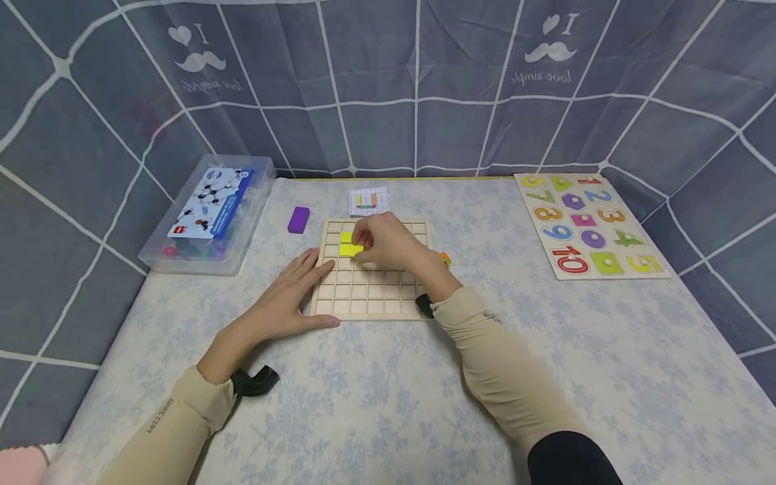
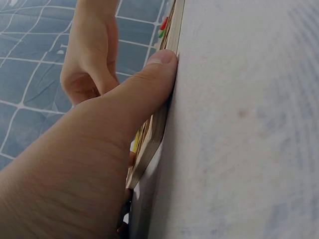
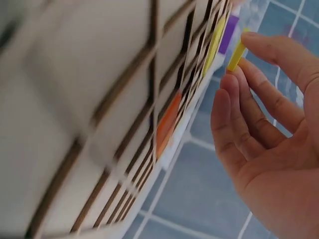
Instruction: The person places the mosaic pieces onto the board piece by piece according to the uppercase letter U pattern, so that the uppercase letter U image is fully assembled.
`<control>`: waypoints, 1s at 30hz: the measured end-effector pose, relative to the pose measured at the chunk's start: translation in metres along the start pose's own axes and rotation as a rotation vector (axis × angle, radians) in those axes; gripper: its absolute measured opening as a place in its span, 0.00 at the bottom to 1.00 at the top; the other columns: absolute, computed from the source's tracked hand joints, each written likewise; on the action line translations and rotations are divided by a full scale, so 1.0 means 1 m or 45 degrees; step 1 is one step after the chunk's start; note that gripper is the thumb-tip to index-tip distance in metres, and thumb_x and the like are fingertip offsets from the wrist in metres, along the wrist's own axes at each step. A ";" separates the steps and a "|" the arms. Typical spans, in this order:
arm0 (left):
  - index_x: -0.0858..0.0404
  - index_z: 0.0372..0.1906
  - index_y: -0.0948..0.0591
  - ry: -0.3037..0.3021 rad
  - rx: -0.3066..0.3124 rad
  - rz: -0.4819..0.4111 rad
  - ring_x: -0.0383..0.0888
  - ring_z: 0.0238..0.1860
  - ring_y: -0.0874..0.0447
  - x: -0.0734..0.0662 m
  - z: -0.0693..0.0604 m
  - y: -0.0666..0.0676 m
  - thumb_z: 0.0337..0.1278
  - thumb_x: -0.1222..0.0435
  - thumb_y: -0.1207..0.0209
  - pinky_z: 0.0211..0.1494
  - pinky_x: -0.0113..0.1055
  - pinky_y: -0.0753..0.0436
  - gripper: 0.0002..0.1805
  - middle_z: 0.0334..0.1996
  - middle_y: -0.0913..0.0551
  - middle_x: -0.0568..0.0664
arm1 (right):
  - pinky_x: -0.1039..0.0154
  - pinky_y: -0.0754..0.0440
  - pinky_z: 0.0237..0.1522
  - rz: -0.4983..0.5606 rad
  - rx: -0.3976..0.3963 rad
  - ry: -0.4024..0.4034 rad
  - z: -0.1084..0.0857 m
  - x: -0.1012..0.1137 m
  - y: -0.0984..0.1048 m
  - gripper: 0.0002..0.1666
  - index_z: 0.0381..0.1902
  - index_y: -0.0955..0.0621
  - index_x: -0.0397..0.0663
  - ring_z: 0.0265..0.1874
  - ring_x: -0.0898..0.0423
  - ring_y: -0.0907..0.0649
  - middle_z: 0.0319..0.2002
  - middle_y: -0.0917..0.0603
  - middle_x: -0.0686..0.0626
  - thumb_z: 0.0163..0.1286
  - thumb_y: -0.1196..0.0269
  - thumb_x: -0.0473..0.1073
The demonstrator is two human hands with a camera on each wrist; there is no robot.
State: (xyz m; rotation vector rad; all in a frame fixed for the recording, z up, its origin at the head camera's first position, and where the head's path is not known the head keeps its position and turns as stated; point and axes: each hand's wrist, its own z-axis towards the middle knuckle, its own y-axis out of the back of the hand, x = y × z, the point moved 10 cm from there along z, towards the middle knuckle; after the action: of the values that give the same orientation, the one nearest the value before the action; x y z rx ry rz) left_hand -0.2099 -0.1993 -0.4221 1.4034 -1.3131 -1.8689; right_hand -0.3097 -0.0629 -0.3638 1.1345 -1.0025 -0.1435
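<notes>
Right hand (image 1: 391, 239) pinches a yellow tile (image 3: 239, 52) edge-on between the thumb and the fingertips, while the remaining fingers are loosely bent and the palm is partly turned to view from the wrist. It is above the upper left part of a wooden grid board (image 1: 376, 289), and its forearm slants in from the lower right with the knuckles uppermost. Beneath the pinch, a yellow piece (image 3: 215, 47) lies on the board; in the wrist view the pinched tile is apart from it.

Left hand (image 1: 285, 296) lies low at the board's left side, fingers extended and thumb spread well apart from them. The fingertips reach the left edge and the thumb rests against the near edge by the corner. Its forearm comes up from the lower left, in a beige sleeve like the other.

Beyond the board's far edge is a small card (image 1: 378, 193) with a coloured grid drawing; a purple block (image 1: 298, 220) is near the upper left corner. Some orange (image 1: 445, 260) shows past the right wrist. Farther off on the patterned surface (image 1: 364, 404) are a clear plastic box (image 1: 200, 264) at the left and a number puzzle (image 1: 609, 234) at the right.
</notes>
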 end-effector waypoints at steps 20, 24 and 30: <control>0.54 0.86 0.43 0.008 0.020 -0.013 0.61 0.87 0.64 0.001 -0.001 0.001 0.53 0.37 0.27 0.84 0.67 0.53 0.61 0.87 0.58 0.59 | 0.68 0.16 0.45 -0.044 0.066 0.045 0.009 0.017 -0.030 0.09 0.40 0.11 0.42 0.40 0.55 0.14 0.39 0.11 0.47 0.63 0.23 0.34; 0.55 0.86 0.43 0.006 0.012 -0.010 0.60 0.87 0.64 0.000 -0.001 0.001 0.53 0.37 0.27 0.84 0.67 0.53 0.61 0.87 0.58 0.60 | 0.68 0.16 0.46 -0.026 0.076 0.041 0.007 0.018 -0.030 0.08 0.41 0.11 0.42 0.41 0.54 0.13 0.40 0.11 0.47 0.64 0.24 0.33; 0.53 0.86 0.43 0.007 0.005 0.001 0.59 0.87 0.64 0.002 0.000 0.000 0.52 0.36 0.27 0.84 0.66 0.53 0.61 0.87 0.57 0.59 | 0.63 0.15 0.48 0.036 0.056 0.030 -0.006 0.010 -0.009 0.07 0.43 0.11 0.42 0.41 0.55 0.13 0.41 0.10 0.48 0.68 0.27 0.35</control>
State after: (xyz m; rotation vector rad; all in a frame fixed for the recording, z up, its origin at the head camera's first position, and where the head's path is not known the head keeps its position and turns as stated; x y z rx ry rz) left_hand -0.2104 -0.2008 -0.4232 1.4083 -1.3153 -1.8618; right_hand -0.2958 -0.0685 -0.3652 1.1592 -1.0048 -0.0855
